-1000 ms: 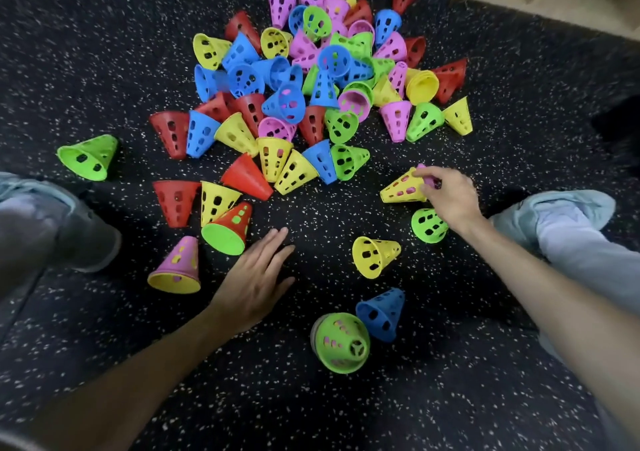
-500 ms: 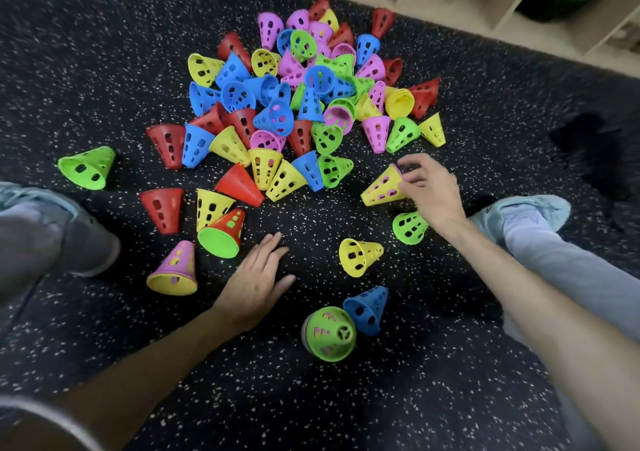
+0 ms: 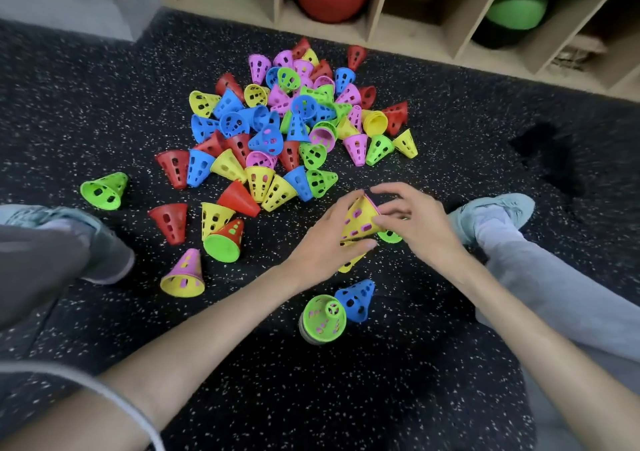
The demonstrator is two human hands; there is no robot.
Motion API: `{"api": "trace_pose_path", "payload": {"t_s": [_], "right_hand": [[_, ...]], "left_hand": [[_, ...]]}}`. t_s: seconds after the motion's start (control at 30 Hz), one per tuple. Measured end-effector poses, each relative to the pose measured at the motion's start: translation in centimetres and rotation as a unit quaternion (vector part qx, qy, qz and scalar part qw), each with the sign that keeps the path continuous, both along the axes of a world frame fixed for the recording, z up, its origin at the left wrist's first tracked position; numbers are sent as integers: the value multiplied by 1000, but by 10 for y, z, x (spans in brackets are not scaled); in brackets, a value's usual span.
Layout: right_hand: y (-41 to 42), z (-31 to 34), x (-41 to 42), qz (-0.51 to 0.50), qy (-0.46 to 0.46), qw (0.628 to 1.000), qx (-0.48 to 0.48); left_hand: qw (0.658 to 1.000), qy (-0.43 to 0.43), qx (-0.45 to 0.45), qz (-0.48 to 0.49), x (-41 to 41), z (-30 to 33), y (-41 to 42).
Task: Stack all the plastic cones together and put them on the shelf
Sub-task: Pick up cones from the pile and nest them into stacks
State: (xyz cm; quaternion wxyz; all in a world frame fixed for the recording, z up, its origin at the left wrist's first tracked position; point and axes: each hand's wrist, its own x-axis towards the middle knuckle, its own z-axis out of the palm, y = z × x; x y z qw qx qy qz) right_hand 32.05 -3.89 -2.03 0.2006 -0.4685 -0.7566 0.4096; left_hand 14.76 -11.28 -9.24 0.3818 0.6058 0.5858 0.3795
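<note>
Left hand (image 3: 322, 242) moved off floor (image 3: 104, 79); now both hands, right hand (image 3: 415, 222) included, grip 1 yellow cone (image 3: 358, 220).

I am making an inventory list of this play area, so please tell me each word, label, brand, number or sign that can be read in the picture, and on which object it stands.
None: no readable text appears anywhere in this view.
The plastic cones carry only cut-out holes, no print.
The yellow cone held between the left hand and right hand shows no marking.
The wooden shelf, its balls and the shoes show no legible label or logo.
</note>
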Motion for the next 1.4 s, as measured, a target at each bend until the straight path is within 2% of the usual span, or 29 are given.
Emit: {"api": "trace_pose_path", "payload": {"t_s": [0.17,0.33,0.43,0.57,0.67,0.9,1.07,1.4], "right_hand": [[-7,-7,11,12,17,1000,-16],[-22,-30,23,25,25,998,-55],[-24,-42,28,11,-8,998,-54],[-23,-58,39,-22,-58,996,-63],[-32,-72,43,-4,-106,991,-81],[-57,-102,44,71,-155,977,-127],[-63,-112,43,79,-180,974,-110],[-60,-114,38,9,-224,973,-47]], "left_hand": [[999,7,10,34,8,-4,-6],[999,28,-30,24,12,-14,-14],[997,30,-51,40,13,-22,-19],[989,-15,-102,104,10,-34,-27],[984,-9,-119,134,7,-41,-31],[980,-16,-139,138,1,-46,-46],[975,-45,-161,146,4,-49,-56],[969,-70,-167,169,6,-50,-60]]}}
